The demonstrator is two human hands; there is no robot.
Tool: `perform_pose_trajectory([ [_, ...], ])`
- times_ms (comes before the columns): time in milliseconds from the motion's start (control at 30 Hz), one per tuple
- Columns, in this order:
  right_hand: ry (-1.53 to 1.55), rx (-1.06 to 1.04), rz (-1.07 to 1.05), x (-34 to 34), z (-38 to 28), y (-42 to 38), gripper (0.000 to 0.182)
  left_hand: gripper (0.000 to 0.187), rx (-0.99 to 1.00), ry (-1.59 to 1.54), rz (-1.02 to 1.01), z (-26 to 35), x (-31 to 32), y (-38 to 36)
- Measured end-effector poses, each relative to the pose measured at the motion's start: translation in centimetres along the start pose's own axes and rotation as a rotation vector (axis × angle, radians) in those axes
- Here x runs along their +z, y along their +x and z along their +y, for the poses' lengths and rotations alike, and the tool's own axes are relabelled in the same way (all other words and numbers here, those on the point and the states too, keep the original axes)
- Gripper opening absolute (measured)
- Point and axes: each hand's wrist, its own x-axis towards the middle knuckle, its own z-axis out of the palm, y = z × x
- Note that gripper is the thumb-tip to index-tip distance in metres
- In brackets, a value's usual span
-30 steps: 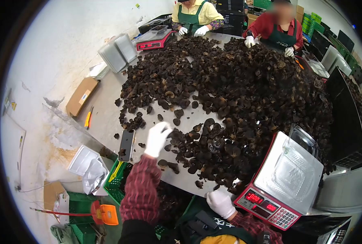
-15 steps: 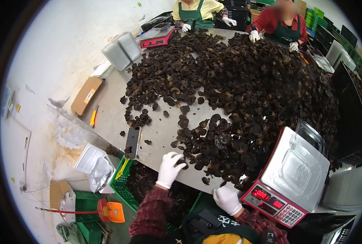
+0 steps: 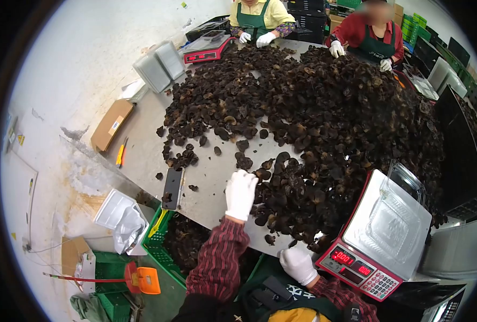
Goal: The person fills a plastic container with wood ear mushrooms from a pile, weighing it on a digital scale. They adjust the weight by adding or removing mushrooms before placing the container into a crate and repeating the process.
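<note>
Dark brown fungus pieces [image 3: 329, 123] cover much of the metal table [image 3: 206, 182]. My left hand [image 3: 241, 194], in a white glove, reaches over the left edge of the near pieces, its back to the camera; its fingertips point away and what they touch is hidden. My right hand [image 3: 298, 265], also gloved, rests at the table's near edge with fingers curled, just left of the red scale [image 3: 359, 268]; a small dark piece shows by its fingertips. A clear plastic box [image 3: 380, 214] lies on the scale's pan.
A phone [image 3: 172, 188], a yellow cutter [image 3: 121, 153] and a cardboard piece [image 3: 112, 124] lie at left. Below is a green crate [image 3: 160, 244] of fungus. Two gloved co-workers stand across the table; another red scale [image 3: 203, 55] is there.
My left hand has moved right and away from me, from the table's near edge to the pieces. My right hand has stayed put. The yellow-sleeved co-worker's raised hand has come down to the pile.
</note>
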Motion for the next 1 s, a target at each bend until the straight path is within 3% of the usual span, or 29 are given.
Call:
perform_pose_trajectory([
  [100, -0.001, 0.009, -0.009, 0.0, -0.1, -0.1, 0.016, 0.014, -0.080, 0.027, -0.192, -2.3, 1.6, 0.6],
  [200, -0.004, 0.021, -0.039, 0.2, 0.2, -0.2, 0.016, 0.010, -0.115, -0.133, -0.102, -2.6, 1.8, 0.3],
  [300, 0.024, 0.011, -0.018, 0.4, 0.3, -0.3, 0.017, 0.005, -0.135, -0.636, 0.098, -2.9, 0.2, -0.1],
  [433, 0.018, 0.020, -0.015, 0.3, 0.2, -0.3, 0.017, 0.008, -0.573, -1.388, 0.066, -4.2, -3.9, -2.5],
  [500, 0.009, 0.028, -0.017, 0.3, 0.1, -0.2, 0.017, 0.014, -0.667, -1.533, 0.159, -7.8, -5.2, -4.8],
  [567, 0.022, 0.033, -0.020, 0.4, 0.2, -0.3, 0.017, 0.011, -0.692, -1.238, 0.272, -11.5, -6.6, -7.1],
  [633, 0.022, 0.031, -0.018, 0.3, 0.1, -0.2, 0.017, 0.009, -0.551, -0.420, 0.289, -13.2, -8.3, -8.2],
  [667, 0.021, 0.025, -0.018, 0.2, 0.1, -0.2, 0.017, 0.014, -0.258, 0.154, 0.356, -12.5, -9.3, -8.6],
  [700, 0.025, 0.030, -0.017, 0.3, 0.1, -0.1, 0.017, 0.017, -0.219, 0.209, 0.285, -11.5, -10.1, -8.9],
  [833, 0.018, 0.020, -0.023, 0.4, 0.2, -0.2, 0.016, 0.025, -0.073, -0.251, 0.002, -6.1, -6.9, -10.7],
  [1000, 0.013, 0.040, -0.007, 0.2, 0.0, -0.1, 0.017, 0.058, 0.243, -0.159, -0.231, 2.2, -2.3, -11.6],
])
